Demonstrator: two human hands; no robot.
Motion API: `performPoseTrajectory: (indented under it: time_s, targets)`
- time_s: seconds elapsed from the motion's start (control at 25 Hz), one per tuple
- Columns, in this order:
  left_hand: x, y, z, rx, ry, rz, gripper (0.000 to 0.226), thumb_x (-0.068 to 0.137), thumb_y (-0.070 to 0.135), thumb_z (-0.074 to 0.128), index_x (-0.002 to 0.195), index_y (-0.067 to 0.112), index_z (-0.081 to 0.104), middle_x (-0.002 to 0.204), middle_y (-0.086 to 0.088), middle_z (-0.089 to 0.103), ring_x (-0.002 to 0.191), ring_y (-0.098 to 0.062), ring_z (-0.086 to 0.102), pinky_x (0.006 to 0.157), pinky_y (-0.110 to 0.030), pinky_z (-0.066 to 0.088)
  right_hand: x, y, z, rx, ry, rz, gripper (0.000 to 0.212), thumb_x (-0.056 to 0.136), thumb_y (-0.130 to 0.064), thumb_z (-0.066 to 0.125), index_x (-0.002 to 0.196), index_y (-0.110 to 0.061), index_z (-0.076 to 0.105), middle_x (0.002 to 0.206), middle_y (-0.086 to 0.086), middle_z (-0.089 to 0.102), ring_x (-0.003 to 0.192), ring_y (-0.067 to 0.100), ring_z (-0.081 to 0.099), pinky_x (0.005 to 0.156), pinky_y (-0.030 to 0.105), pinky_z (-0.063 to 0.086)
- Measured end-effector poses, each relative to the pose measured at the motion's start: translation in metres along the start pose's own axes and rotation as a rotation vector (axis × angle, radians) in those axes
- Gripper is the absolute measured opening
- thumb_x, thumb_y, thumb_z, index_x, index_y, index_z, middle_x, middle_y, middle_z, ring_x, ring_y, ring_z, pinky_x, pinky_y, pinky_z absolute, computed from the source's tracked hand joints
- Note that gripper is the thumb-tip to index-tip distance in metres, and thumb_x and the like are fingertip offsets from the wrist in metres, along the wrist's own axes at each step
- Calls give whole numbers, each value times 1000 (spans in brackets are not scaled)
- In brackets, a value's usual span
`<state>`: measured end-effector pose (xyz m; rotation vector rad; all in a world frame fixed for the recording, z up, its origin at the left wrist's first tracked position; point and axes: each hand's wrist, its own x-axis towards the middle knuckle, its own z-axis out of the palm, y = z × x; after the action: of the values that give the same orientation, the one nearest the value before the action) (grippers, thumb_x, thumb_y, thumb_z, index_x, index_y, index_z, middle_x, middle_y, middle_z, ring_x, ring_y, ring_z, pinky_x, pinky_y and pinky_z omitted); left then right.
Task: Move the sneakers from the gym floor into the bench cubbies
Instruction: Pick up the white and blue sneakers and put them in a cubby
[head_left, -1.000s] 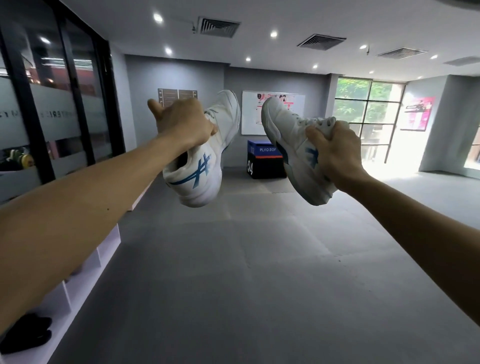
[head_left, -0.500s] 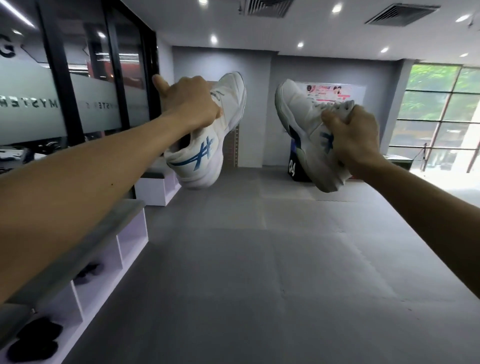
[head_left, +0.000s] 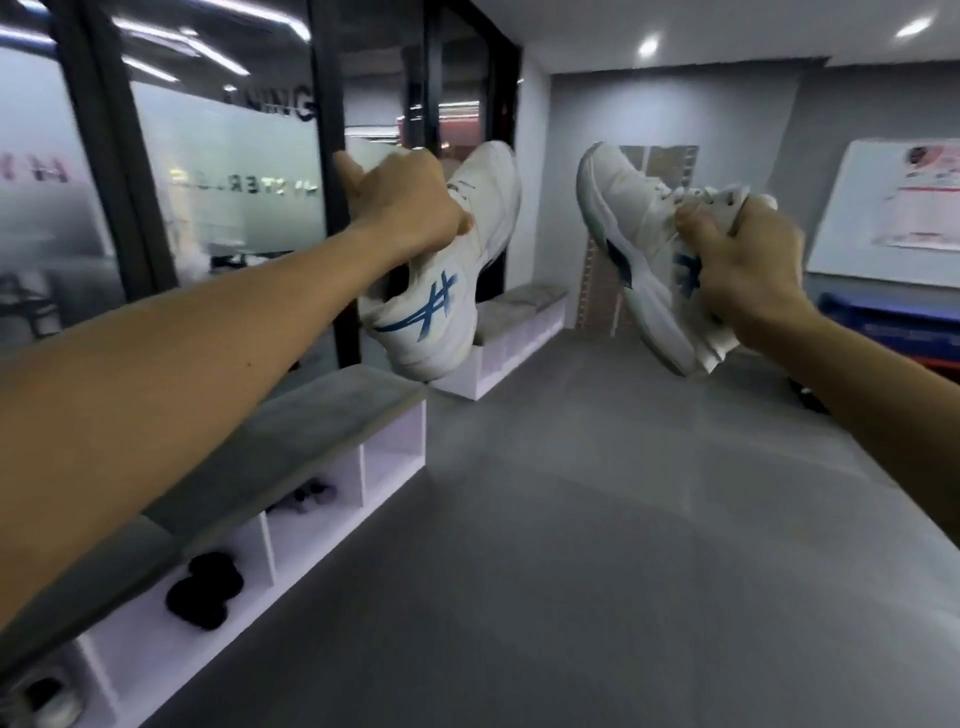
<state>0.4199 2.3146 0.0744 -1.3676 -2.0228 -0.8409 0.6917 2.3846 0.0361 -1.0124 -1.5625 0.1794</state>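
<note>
I hold two white sneakers with blue side stripes up in the air, toes pointing up. My left hand (head_left: 402, 200) grips the left sneaker (head_left: 447, 291) at its collar, thumb stuck out. My right hand (head_left: 743, 265) grips the right sneaker (head_left: 628, 228) by its tongue and laces. Below my left arm runs the bench (head_left: 291, 436), with a grey cushion top and white open cubbies (head_left: 392, 457) facing the floor. One cubby holds a black pair of shoes (head_left: 202, 590), another holds dark shoes (head_left: 306, 496).
A second bench with cubbies (head_left: 511, 332) stands farther along the glass wall (head_left: 218, 171). Grey mat floor (head_left: 597, 545) stretches ahead. A blue plyo box (head_left: 898, 332) sits at the right, below a whiteboard (head_left: 893, 208). A light shoe (head_left: 39, 696) lies in the nearest cubby.
The view has swung left and closer to the bench; the cubbies now fill the lower left. Both hands keep the same hold on the sneakers, still raised.
</note>
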Motion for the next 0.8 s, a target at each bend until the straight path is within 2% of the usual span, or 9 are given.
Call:
performPoseTrajectory:
  time_s: [0.12, 0.2, 0.32, 0.4, 0.48, 0.56, 0.64, 0.72, 0.8]
  targets:
    - [22, -17, 30, 81, 16, -89, 37, 73, 52, 67, 71, 17, 54, 61, 2, 49, 75, -24, 50, 87, -47, 21, 36, 21, 62, 107, -80, -18, 44, 87, -48, 56, 101, -6, 59, 92, 3, 60, 74, 15, 55, 52, 13, 36]
    - [38, -37, 45, 154, 41, -150, 40, 73, 53, 67, 65, 17, 51, 59, 2, 51, 69, -23, 48, 85, -46, 20, 51, 30, 106, 155, -124, -48, 45, 87, -48, 55, 102, -6, 57, 93, 2, 56, 79, 15, 51, 55, 18, 33]
    - [63, -73, 68, 275, 83, -248, 41, 74, 53, 67, 64, 17, 51, 59, 0, 51, 65, -22, 43, 90, -47, 20, 68, 38, 182, 235, -230, -105, 39, 89, -46, 54, 98, -8, 57, 94, 6, 57, 81, 18, 52, 59, 17, 31]
    - [81, -97, 81, 346, 90, -307, 43, 74, 55, 67, 64, 16, 52, 60, 0, 50, 70, -25, 45, 95, -50, 20, 82, 36, 233, 305, -282, -128, 42, 89, -47, 55, 100, -6, 58, 100, 10, 62, 87, 23, 57, 69, 27, 41]
    - [93, -118, 90, 394, 98, -353, 44, 74, 56, 67, 63, 16, 52, 59, -1, 50, 70, -26, 45, 91, -48, 22, 92, 30, 276, 351, -336, -144, 44, 88, -48, 56, 100, -6, 58, 101, 10, 62, 89, 23, 59, 78, 36, 49]
    - [110, -144, 99, 447, 127, -382, 41, 74, 54, 66, 64, 16, 54, 59, -1, 51, 70, -26, 45, 85, -46, 22, 105, 20, 321, 410, -375, -167, 36, 88, -47, 57, 90, -11, 54, 94, 5, 59, 81, 18, 55, 72, 34, 46]
    - [119, -170, 106, 493, 128, -420, 36, 74, 51, 66, 67, 17, 57, 60, -1, 52, 70, -26, 46, 85, -46, 21, 111, 9, 364, 480, -432, -167, 28, 89, -44, 58, 79, -20, 49, 82, -4, 56, 70, 10, 52, 62, 24, 41]
    - [128, -194, 110, 553, 145, -454, 33, 73, 49, 65, 68, 18, 57, 60, -1, 51, 66, -24, 45, 82, -45, 20, 115, -7, 402, 538, -491, -186, 28, 89, -42, 58, 70, -28, 44, 73, -13, 50, 62, 2, 46, 52, 18, 33]
    - [135, -220, 112, 612, 151, -506, 30, 73, 49, 65, 68, 19, 58, 60, 0, 52, 64, -23, 43, 76, -43, 16, 120, -21, 444, 594, -546, -226, 26, 91, -41, 57, 72, -26, 47, 74, -9, 51, 62, 1, 45, 52, 19, 31]
